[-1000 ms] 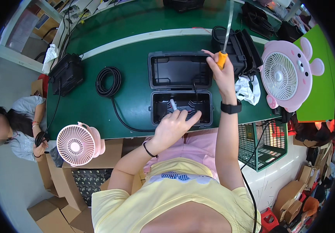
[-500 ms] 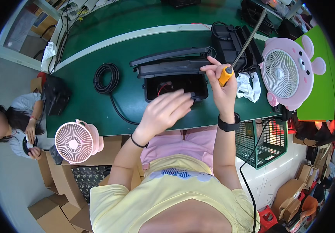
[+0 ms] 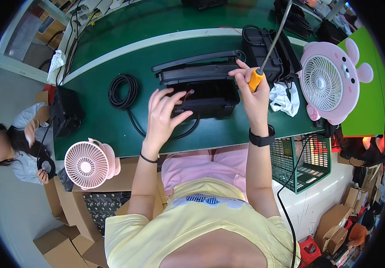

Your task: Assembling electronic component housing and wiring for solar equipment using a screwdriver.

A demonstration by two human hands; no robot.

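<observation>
One view, head-worn: left fisheye of a side-by-side pair. Faces down and forward, from above wearer's pale yellow short-sleeved shirt (image 3: 156,232), over green-topped table (image 3: 94,123). Close range; open black plastic box (image 3: 219,106) just above mid-frame. Very wide: long white strip (image 3: 156,37) bows, corners dark.

Bright light, glare streaks on white floor (image 3: 299,209) — fisheye-bent edges, black corners

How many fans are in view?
2: a small round pink fan by the green table's front-left corner, and a pink animal-eared fan near its right end. Others could be hidden in the background clutter.
</observation>
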